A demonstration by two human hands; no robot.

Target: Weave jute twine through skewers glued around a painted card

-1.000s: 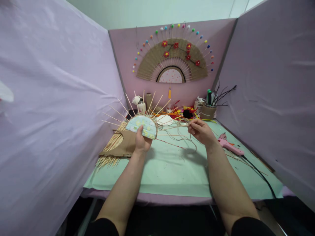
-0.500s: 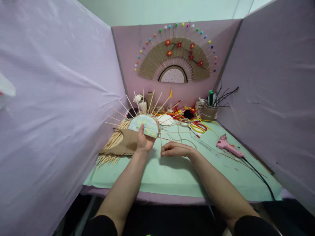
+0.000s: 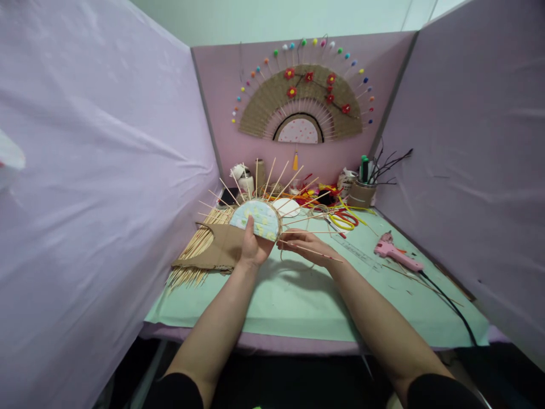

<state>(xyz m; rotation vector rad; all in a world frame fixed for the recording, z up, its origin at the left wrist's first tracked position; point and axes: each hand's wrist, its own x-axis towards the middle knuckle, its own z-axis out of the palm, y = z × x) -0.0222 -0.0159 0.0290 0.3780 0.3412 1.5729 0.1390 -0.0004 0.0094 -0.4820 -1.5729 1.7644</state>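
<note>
My left hand (image 3: 254,245) grips a half-round piece (image 3: 260,215) by its lower edge, thumb laid across its pale blue and yellow patterned face. Thin wooden sticks (image 3: 293,181) fan out from its curved rim. At its lower right corner is my right hand (image 3: 307,244), fingers pinched together on a length of twine (image 3: 283,257), part of which they hide. One stick (image 3: 317,251) with reddish marks crosses in front of the right hand. A curved cardboard piece (image 3: 221,244) lies beneath the left hand, on top of a bundle of sticks (image 3: 192,245).
A pink glue gun (image 3: 397,253) with a black cord lies on the right. Yellow-handled scissors (image 3: 343,220), a clear ruler (image 3: 355,250) and a white disc (image 3: 286,207) are behind the hands. A pot of twigs and markers (image 3: 361,195) stands back right. A decorated fan (image 3: 300,105) hangs behind.
My right hand has moved up and closer to the half-round piece, bringing the twine from below to its corner. The piece has shifted slightly right and turned a little clockwise.
</note>
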